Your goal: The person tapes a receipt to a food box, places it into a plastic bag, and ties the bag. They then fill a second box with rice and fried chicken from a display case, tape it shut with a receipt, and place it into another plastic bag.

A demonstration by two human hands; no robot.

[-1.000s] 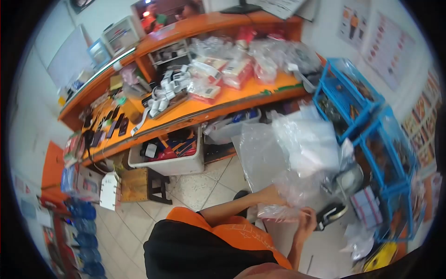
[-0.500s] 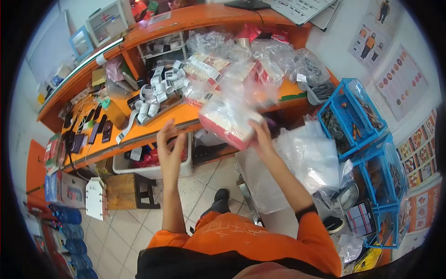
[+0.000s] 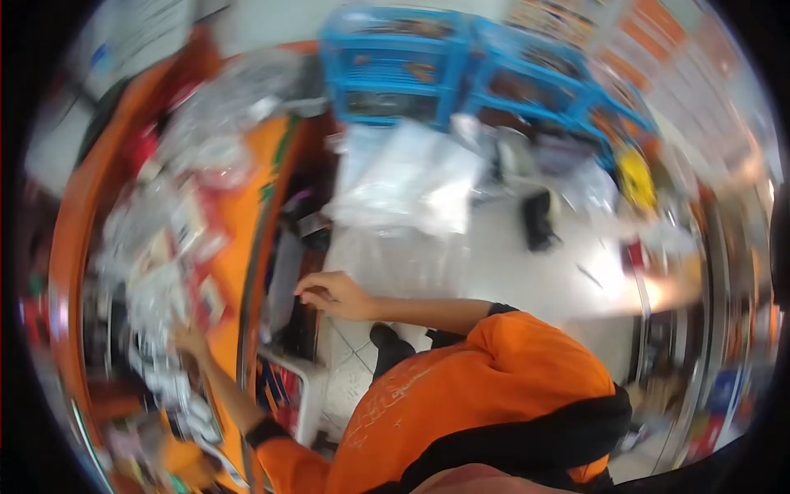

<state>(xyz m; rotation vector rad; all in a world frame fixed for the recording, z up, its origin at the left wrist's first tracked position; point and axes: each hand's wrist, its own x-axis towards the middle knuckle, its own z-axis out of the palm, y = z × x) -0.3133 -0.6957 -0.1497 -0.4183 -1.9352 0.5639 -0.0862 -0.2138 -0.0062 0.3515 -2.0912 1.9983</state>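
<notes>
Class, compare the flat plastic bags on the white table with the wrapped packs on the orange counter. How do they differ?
The flat bags look whitish and plain, while the wrapped packs show red and pale contents. The flat bags lie overlapping in a layered pile on the white table; the wrapped packs form a bulky jumble on the orange counter. Both have shiny, see-through plastic.

We can read no words, brands or numbers: the pale lettering on the orange fabric shirt, the printed paper sheets and the red-and-white plastic-wrapped packs are too blurred.
</notes>
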